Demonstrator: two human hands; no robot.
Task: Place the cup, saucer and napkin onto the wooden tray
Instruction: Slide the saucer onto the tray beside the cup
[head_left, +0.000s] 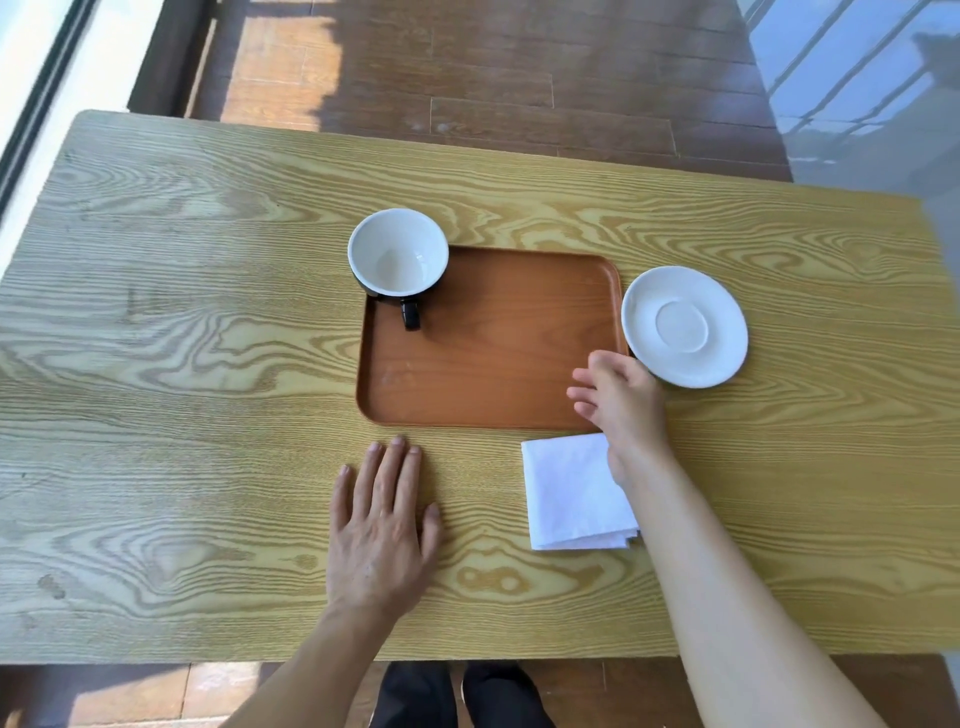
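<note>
A brown wooden tray (493, 364) lies at the middle of the table. A cup (398, 257), black outside and white inside, stands on the tray's far left corner with its handle pointing toward me. A white saucer (684, 326) rests on the table just right of the tray. A folded white napkin (574, 493) lies on the table below the tray's near right corner. My right hand (621, 400) hovers over that corner, fingers apart, close to the saucer's near edge and holding nothing. My left hand (382, 525) lies flat on the table in front of the tray.
The light wooden table (182, 364) spreads wide to the left and right of the tray. Beyond its far edge is dark wooden floor, with a window at the left. My feet show below the near edge.
</note>
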